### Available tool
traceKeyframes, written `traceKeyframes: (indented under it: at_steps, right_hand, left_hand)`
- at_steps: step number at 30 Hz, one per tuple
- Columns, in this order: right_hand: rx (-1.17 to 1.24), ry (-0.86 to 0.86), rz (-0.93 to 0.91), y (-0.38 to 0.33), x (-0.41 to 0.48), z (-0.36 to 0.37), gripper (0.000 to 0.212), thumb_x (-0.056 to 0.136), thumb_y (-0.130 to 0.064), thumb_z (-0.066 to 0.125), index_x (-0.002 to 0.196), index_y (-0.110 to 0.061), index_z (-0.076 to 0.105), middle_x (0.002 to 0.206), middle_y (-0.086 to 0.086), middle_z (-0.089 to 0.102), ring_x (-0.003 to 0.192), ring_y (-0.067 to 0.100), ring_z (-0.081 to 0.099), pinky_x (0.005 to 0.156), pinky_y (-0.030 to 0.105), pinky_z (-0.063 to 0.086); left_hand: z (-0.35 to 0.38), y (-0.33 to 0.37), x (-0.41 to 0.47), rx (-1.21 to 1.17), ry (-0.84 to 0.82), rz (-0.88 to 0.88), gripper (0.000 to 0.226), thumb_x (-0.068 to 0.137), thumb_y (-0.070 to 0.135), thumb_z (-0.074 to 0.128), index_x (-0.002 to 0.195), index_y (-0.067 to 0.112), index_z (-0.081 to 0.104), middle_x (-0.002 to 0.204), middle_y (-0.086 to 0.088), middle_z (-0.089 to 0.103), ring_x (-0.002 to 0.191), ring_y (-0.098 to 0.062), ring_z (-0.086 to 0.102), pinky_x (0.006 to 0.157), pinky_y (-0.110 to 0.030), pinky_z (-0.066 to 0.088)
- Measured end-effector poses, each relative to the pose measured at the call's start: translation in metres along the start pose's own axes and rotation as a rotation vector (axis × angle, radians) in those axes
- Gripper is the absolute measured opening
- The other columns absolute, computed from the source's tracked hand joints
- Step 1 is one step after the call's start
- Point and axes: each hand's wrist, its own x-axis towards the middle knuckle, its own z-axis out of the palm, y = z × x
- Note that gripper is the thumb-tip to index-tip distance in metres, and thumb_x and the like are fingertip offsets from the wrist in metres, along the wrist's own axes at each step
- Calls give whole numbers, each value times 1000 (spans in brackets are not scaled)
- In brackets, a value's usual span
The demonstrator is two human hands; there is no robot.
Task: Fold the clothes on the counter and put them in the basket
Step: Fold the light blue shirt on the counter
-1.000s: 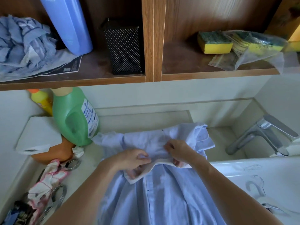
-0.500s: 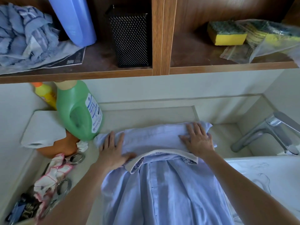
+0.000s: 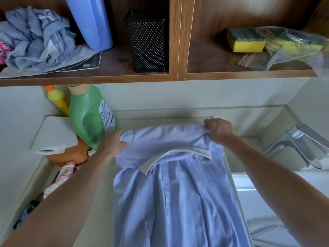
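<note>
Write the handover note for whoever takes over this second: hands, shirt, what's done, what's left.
Hands: the left hand grips the far left corner of the shirt, beside the green bottle; the right hand grips its far right corner.
Shirt: button side up on the counter, collar showing, far end bunched between the hands.
Done: shirt laid out; no finished fold visible.
Left: fold it and put it in the basket, which is not in view.
</note>
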Motion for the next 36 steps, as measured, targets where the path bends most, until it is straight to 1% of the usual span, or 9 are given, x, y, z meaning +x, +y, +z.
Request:
traceKeyframes:
  at_steps: [5,11,14,18,21,23,29,33,36]
  right_hand:
    - [118,499,-9,0,-8,-24,28,66,-4,68,90,-8,55,85,14,57,68,37,61,51,33,43]
    - [62,134,-223,13,-63,27,56,61,-3,71,113,-15,55,113,14,57,85,36,66,63,40,53]
    - [154,-194,-263,24,-86,46,48,76,-42,66,120,-24,59,130,1,50,104,27,61,79,36,51]
    - [499,-98,-49,26,-82,38,65,80,-83,38,88,-27,69,89,-10,58,84,16,59,80,37,50]
    - [368,146,25,2,-64,32,22,90,-38,64,104,-23,71,109,1,65,98,30,61,86,40,50]
    - [385,210,-11,-31,-50,31,30,86,-24,70,116,-21,69,122,6,64,105,36,62,89,44,50]
    - [356,-9,464,-65,-26,30,71,88,-56,57,143,-16,37,136,13,46,124,36,47,100,46,37]
    - [433,-92,415,-51,-29,42,33,100,-43,44,116,-15,51,108,22,64,104,40,61,84,43,46]
    - [506,49,467,-21,-39,48,26,102,-35,46,108,-11,54,99,28,66,96,45,63,72,42,45]
  left_hand:
    - [-31,7,-7,-118,328,105,40,78,21,83,102,1,58,105,-18,55,91,-32,57,75,-38,41]
    - [8,-15,-62,2,-39,61,22,77,18,78,93,16,64,100,-9,61,93,-28,61,73,-34,48]
    - [28,-25,-88,114,-156,50,18,85,17,62,102,21,60,108,-3,50,94,-22,55,73,-29,39]
    - [10,-23,-82,47,-288,-51,19,88,14,51,94,19,68,93,0,69,73,-17,64,65,-24,46]
    - [-1,-11,-65,185,-4,-42,20,95,30,50,104,18,64,99,-5,71,88,-26,66,74,-33,52]
    - [6,0,-56,104,188,17,27,95,31,58,118,18,56,115,-9,62,100,-32,62,78,-41,51]
    - [51,2,-45,-254,98,-306,50,94,47,58,127,11,49,121,-20,63,111,-40,60,88,-44,49]
    - [63,2,-54,-354,271,-229,25,102,33,48,95,11,58,93,-21,68,91,-41,63,71,-40,41]
    - [60,-21,-55,-382,371,-301,28,105,31,43,102,10,61,100,-23,68,94,-41,62,74,-39,40]
